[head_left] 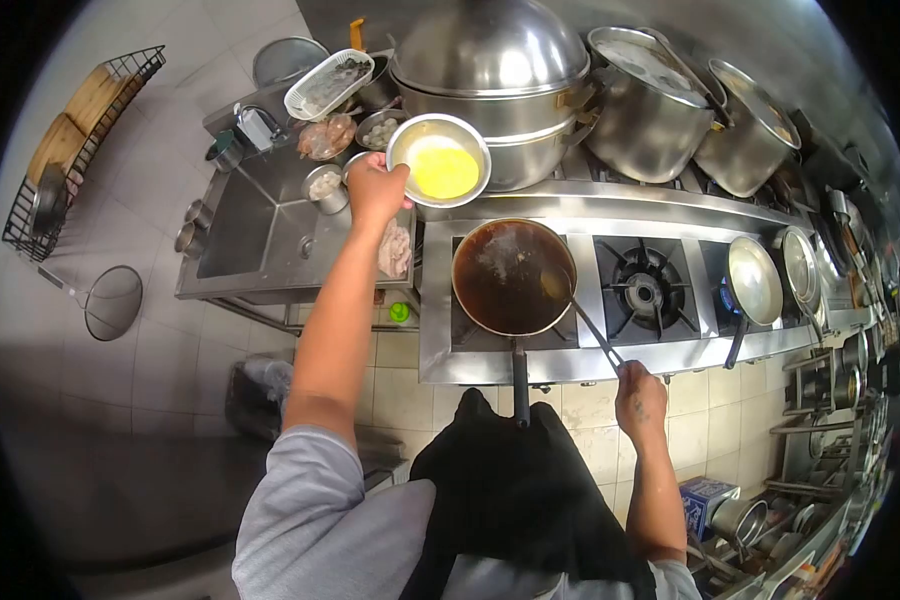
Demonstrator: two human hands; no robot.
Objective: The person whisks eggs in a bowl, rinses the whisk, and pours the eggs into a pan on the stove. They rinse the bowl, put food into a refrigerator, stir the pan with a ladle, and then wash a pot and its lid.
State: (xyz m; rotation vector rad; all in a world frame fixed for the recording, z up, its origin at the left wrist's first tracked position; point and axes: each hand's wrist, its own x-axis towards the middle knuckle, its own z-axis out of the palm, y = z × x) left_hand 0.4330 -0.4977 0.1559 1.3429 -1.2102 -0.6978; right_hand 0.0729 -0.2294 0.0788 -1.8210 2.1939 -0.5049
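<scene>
My left hand (pixel 378 190) grips the side of a round metal bowl (pixel 420 135) and holds it up beyond the stove's left burner. Yellow liquid (pixel 445 172) that looks like beaten egg lies in the bowl, which tips slightly towards me. Below it, a long-handled frying pan (pixel 513 332) sits on the left burner with dark brown liquid (pixel 495 270) and some pale foam inside. My right hand (pixel 640 397) is closed around the handle of a ladle (pixel 595 332), whose head rests in the dark liquid at the pan's right side.
A bare burner (pixel 645 292) separates the pan from a second frying pan (pixel 755 282). Behind stand a domed steamer (pixel 490 90) and large stockpots (pixel 650 125). Left is a steel sink (pixel 260 240) with small metal containers (pixel 327 187) and raw meat (pixel 395 248) beside it.
</scene>
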